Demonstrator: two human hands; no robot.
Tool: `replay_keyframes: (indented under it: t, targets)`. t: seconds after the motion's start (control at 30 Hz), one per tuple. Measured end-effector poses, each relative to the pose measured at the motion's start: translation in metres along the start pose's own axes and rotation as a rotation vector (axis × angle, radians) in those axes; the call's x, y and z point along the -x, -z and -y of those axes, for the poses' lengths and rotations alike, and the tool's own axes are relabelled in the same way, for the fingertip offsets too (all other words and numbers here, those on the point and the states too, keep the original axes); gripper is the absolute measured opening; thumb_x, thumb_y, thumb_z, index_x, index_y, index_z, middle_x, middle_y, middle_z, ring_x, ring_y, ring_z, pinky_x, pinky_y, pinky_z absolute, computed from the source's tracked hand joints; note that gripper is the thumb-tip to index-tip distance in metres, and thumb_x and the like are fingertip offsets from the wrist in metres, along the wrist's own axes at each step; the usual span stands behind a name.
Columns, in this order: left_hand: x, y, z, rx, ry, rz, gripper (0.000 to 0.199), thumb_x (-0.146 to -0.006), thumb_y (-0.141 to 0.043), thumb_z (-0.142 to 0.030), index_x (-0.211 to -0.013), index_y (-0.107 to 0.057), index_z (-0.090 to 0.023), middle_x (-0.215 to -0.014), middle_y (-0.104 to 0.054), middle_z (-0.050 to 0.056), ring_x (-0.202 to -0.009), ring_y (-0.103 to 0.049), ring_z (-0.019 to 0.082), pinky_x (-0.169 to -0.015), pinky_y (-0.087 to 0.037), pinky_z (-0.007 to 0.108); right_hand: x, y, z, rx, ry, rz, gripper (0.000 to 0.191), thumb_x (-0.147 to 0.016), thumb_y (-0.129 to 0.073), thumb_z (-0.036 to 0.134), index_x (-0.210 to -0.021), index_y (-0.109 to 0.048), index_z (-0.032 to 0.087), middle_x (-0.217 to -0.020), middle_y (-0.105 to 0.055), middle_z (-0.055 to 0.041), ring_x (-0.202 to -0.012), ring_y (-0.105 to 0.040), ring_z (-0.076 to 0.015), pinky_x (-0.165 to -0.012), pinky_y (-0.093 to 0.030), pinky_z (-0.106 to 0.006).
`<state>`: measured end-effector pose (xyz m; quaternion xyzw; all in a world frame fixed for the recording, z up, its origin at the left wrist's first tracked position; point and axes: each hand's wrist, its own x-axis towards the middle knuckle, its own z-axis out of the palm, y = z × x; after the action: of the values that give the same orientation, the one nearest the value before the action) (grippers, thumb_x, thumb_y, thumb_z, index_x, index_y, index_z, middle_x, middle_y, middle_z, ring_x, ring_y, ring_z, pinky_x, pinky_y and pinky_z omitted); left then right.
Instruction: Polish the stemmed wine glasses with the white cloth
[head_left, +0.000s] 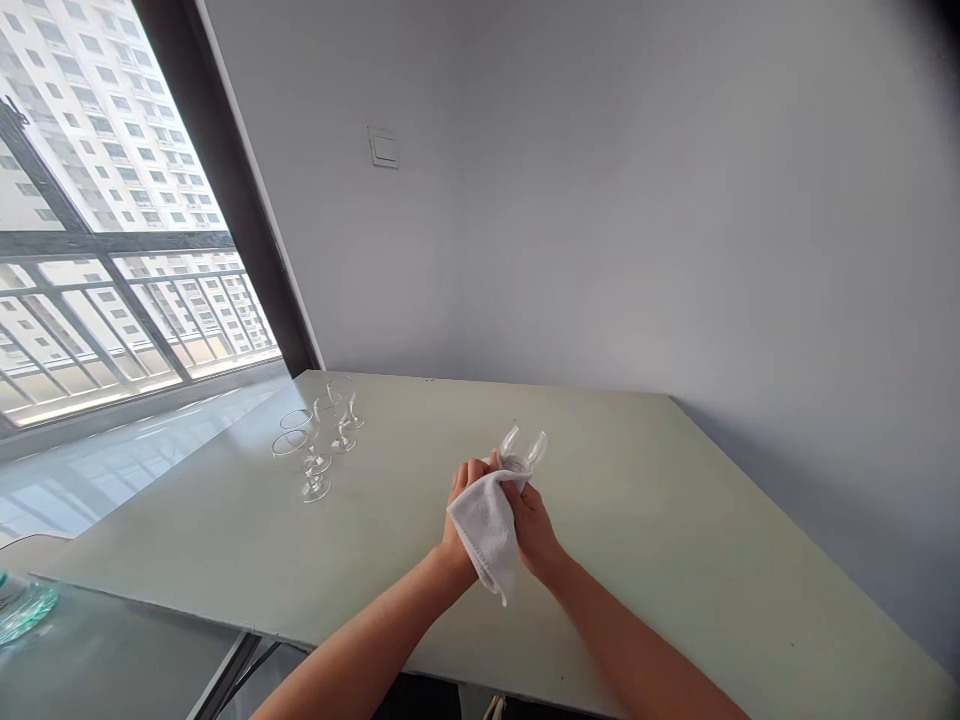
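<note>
A clear drinking glass (537, 450) is held over the table with its bowl tilted away from me. Its lower part is hidden by my hands and a white cloth (487, 530). My left hand (466, 500) is closed on the glass's left side, fingers curled and partly behind the cloth. Closed around the cloth at the glass's right side is my right hand (536, 525); its fingertips are partly covered. The cloth hangs down between my wrists. Exactly which fingers touch glass and which touch cloth cannot be made out.
Several clear stemmed glasses (315, 462) stand upright at the table's left side. They rest on the pale table (660, 540), which meets grey walls. A greenish glass object (26, 608) sits on a lower surface at left, near a window (135, 240).
</note>
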<state>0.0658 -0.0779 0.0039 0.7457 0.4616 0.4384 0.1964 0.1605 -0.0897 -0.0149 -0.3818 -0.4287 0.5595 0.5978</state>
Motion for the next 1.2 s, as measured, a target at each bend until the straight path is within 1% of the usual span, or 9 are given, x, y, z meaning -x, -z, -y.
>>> replay_keyframes:
  t: [0.1,0.3,0.4,0.57,0.7,0.8,0.9,1.03,1.2]
  targets:
    - [-0.005,0.017,0.007,-0.017,0.013,0.058,0.017,-0.073,-0.056,-0.025,-0.089,-0.061,-0.024,-0.092,-0.051,0.004,-0.088,-0.045,0.019,-0.084,-0.036,0.038,-0.006,0.005,-0.003,-0.037,-0.039,-0.025,0.032,-0.073,-0.059,0.044,-0.093,-0.063,0.02,-0.082,-0.062,-0.0011,-0.079,-0.053,-0.0165,-0.072,-0.039,-0.029]
    - [-0.027,0.047,0.03,1.03,0.329,0.56,0.05,-0.077,-0.054,-0.037,-0.123,-0.043,-0.02,-0.119,-0.051,0.013,-0.101,-0.051,0.026,-0.084,-0.039,0.04,-0.003,0.008,0.004,-0.268,-0.277,0.151,0.026,-0.068,-0.064,0.042,-0.075,-0.06,0.017,-0.064,-0.056,0.0002,-0.059,-0.048,-0.0119,-0.058,-0.038,-0.026]
    - [-0.033,0.039,0.041,1.214,0.395,0.651,0.061,-0.069,-0.066,-0.032,-0.123,-0.04,-0.018,-0.111,-0.056,0.016,-0.093,-0.056,0.025,-0.082,-0.039,0.039,0.0,0.006,0.003,-0.316,-0.405,0.242,0.026,-0.068,-0.064,0.042,-0.073,-0.058,0.017,-0.06,-0.052,0.0013,-0.052,-0.046,-0.0102,-0.052,-0.036,-0.024]
    - [-0.037,0.02,0.063,1.265,0.409,0.534,0.051,-0.062,-0.071,-0.024,-0.108,-0.049,-0.017,-0.106,-0.059,0.014,-0.087,-0.057,0.021,-0.08,-0.037,0.034,-0.008,0.007,-0.005,0.002,-0.35,0.202,0.023,-0.069,-0.06,0.038,-0.073,-0.054,0.016,-0.06,-0.051,0.0019,-0.054,-0.046,-0.0112,-0.053,-0.035,-0.024]
    - [-0.032,0.015,0.073,1.132,0.447,0.408,0.055,-0.059,-0.074,-0.023,-0.107,-0.048,-0.016,-0.101,-0.061,0.012,-0.086,-0.056,0.018,-0.074,-0.035,0.028,-0.015,0.009,-0.013,0.701,-0.121,0.088,0.011,-0.073,-0.046,0.025,-0.074,-0.054,0.017,-0.06,-0.051,0.0019,-0.054,-0.046,-0.0124,-0.051,-0.031,-0.024]
    - [-0.026,0.012,0.074,1.067,0.529,0.338,0.056,-0.058,-0.074,-0.024,-0.105,-0.044,-0.019,-0.1,-0.06,0.009,-0.078,-0.055,0.014,-0.063,-0.034,0.023,-0.014,0.009,-0.017,1.249,0.047,-0.003,0.018,-0.072,-0.041,0.015,-0.08,-0.056,0.018,-0.071,-0.058,-0.0031,-0.066,-0.052,-0.017,-0.059,-0.033,-0.026]
    - [-0.022,0.01,0.07,1.139,0.552,0.272,0.054,-0.061,-0.072,-0.025,-0.105,-0.04,-0.02,-0.099,-0.06,0.007,-0.073,-0.054,0.011,-0.06,-0.034,0.022,-0.01,0.007,-0.02,1.541,0.187,-0.046,0.02,-0.072,-0.043,0.013,-0.086,-0.056,0.017,-0.084,-0.061,-0.0081,-0.081,-0.053,-0.0221,-0.069,-0.034,-0.031]
    - [-0.021,0.012,0.064,1.269,0.494,0.236,0.055,-0.066,-0.068,-0.025,-0.109,-0.035,-0.023,-0.092,-0.061,0.005,-0.071,-0.054,0.011,-0.065,-0.037,0.024,-0.009,0.009,-0.023,1.533,0.272,-0.051,0.03,-0.073,-0.047,0.02,-0.103,-0.05,0.018,-0.103,-0.056,-0.0101,-0.09,-0.05,-0.0253,-0.073,-0.036,-0.034]
    - [-0.021,0.017,0.059,1.324,0.413,0.297,0.058,-0.065,-0.065,-0.017,-0.112,-0.032,-0.024,-0.089,-0.06,0.004,-0.074,-0.054,0.012,-0.066,-0.036,0.024,-0.014,0.017,-0.026,1.188,0.222,-0.054,0.03,-0.076,-0.041,0.02,-0.107,-0.045,0.022,-0.118,-0.043,-0.0081,-0.096,-0.05,-0.0199,-0.074,-0.04,-0.03]
